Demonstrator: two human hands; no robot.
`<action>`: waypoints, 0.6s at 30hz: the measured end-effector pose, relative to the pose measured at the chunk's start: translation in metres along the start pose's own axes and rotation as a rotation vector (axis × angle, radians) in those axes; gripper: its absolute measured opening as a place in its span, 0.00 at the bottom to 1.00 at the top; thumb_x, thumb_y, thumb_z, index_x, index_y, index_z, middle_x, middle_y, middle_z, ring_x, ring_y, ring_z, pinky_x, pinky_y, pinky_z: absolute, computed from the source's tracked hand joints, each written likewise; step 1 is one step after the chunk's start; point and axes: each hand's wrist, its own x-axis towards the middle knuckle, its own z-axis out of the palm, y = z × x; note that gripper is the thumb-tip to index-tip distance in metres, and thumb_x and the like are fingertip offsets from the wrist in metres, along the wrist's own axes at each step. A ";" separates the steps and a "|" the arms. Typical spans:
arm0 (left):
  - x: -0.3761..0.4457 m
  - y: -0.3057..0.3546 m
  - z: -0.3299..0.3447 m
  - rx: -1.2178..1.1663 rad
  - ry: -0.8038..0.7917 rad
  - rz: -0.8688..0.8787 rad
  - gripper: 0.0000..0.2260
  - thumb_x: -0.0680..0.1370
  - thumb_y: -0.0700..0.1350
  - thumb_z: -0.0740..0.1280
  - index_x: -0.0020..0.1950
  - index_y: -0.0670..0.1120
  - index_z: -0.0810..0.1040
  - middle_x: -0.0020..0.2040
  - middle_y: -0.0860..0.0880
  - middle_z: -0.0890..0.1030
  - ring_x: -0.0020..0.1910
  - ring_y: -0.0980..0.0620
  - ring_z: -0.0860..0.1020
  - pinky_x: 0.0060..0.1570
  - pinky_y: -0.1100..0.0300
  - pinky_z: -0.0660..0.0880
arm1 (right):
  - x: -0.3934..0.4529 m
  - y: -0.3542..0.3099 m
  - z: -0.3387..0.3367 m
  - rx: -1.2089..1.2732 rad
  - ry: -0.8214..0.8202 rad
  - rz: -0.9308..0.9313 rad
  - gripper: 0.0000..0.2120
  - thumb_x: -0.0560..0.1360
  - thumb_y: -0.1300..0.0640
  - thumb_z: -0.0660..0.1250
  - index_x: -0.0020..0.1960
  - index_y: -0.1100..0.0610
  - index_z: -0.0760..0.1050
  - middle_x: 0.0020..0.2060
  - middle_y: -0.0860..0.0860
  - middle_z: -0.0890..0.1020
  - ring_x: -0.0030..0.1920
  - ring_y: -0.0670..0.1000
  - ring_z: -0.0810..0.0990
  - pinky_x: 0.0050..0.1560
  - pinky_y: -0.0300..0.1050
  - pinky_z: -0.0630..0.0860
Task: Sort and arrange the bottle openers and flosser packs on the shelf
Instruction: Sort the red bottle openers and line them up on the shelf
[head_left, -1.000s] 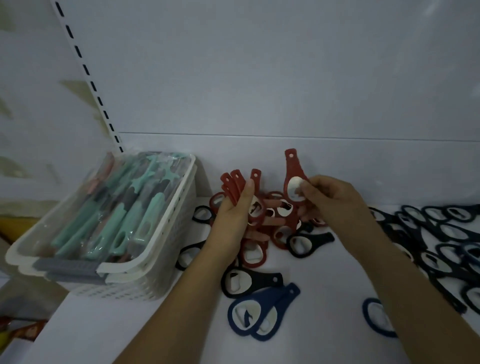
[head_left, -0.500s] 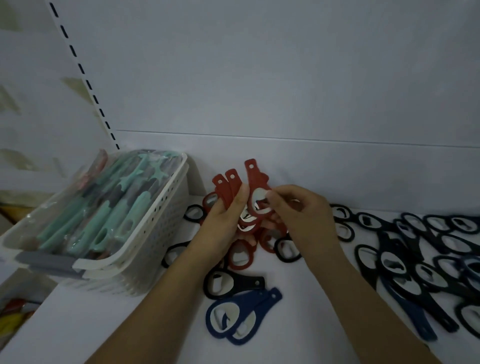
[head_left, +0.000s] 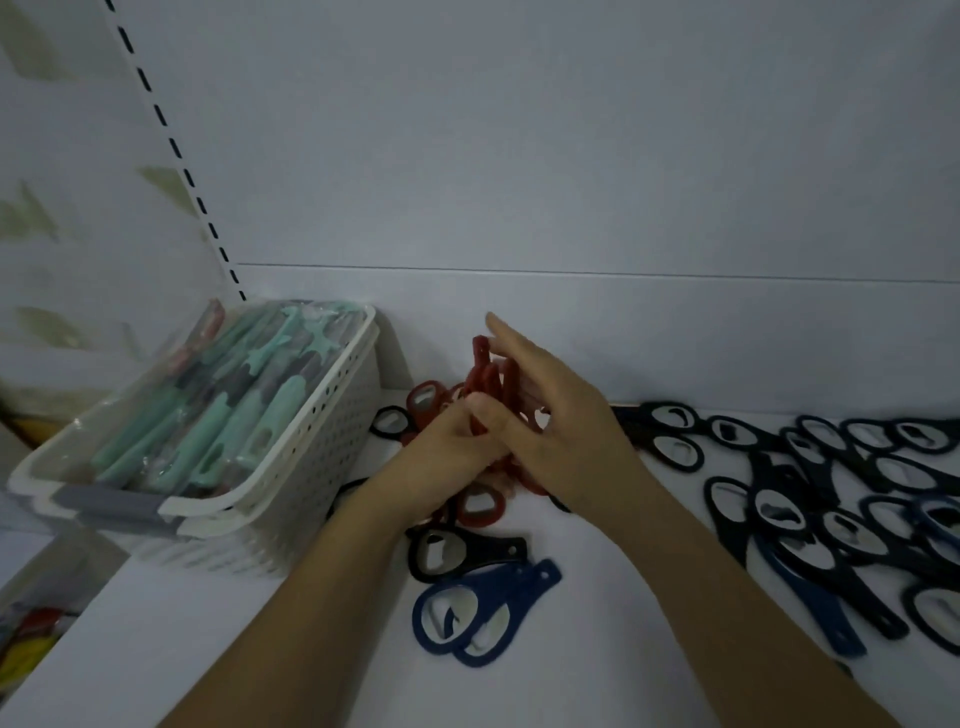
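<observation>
My left hand (head_left: 447, 457) grips a bunch of red bottle openers (head_left: 485, 376), handles pointing up. My right hand (head_left: 550, 421) lies against the bunch from the right, fingers straight and extended over the handles. More red openers (head_left: 480, 506) lie on the shelf under my hands. A black opener (head_left: 457, 553) and two stacked blue openers (head_left: 478, 608) lie nearer me. A large pile of black and dark blue openers (head_left: 831, 499) spreads across the right. Mint-green flosser packs (head_left: 234, 410) fill a white basket (head_left: 291, 467) at the left.
The white shelf back wall (head_left: 571, 332) rises just behind the openers. A slotted upright (head_left: 171, 140) runs up the left corner. Colourful items (head_left: 26, 639) show on a lower level at bottom left. The shelf front (head_left: 260, 665) is bare white surface.
My right hand put its red opener onto the bunch in my left hand, then opened its fingers flat against the handles. The view shifted a little.
</observation>
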 end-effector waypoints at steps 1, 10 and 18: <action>-0.002 0.002 0.000 0.018 0.007 0.014 0.07 0.81 0.43 0.64 0.57 0.41 0.77 0.42 0.47 0.83 0.41 0.49 0.83 0.38 0.59 0.78 | 0.001 0.000 0.002 -0.082 0.012 -0.069 0.29 0.76 0.38 0.61 0.74 0.46 0.64 0.63 0.43 0.75 0.62 0.39 0.72 0.64 0.33 0.70; 0.003 0.008 -0.015 -0.155 0.316 -0.007 0.05 0.77 0.41 0.70 0.41 0.47 0.81 0.40 0.45 0.82 0.43 0.49 0.81 0.31 0.59 0.78 | 0.013 0.022 -0.040 -0.570 -0.162 0.103 0.17 0.76 0.43 0.66 0.61 0.48 0.75 0.53 0.47 0.76 0.53 0.45 0.75 0.53 0.40 0.73; 0.005 0.011 -0.014 -0.561 0.246 -0.097 0.11 0.80 0.38 0.65 0.63 0.39 0.74 0.43 0.44 0.82 0.44 0.47 0.83 0.39 0.55 0.81 | 0.006 0.058 -0.034 -0.723 -0.250 0.308 0.31 0.66 0.40 0.75 0.63 0.52 0.71 0.57 0.52 0.69 0.57 0.54 0.71 0.59 0.47 0.72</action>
